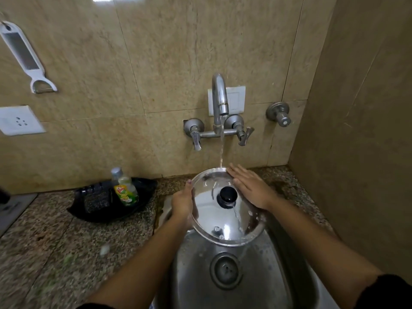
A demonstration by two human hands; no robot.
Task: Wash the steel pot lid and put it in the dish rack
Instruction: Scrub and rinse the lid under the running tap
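The steel pot lid [214,217], round with a black knob [227,194], is tilted over the steel sink [278,275] under running water from the wall tap [219,97]. My left hand [182,205] grips the lid's left rim. My right hand [250,188] lies flat with fingers spread on the lid's upper right surface, close to where the water stream lands. No dish rack is in view.
A black tray [89,210] with a dish-soap bottle [126,190] and a dark scrubber sits on the speckled granite counter [55,253] left of the sink. A white peeler [24,54] and a socket [19,121] are on the tiled wall. A side wall stands close on the right.
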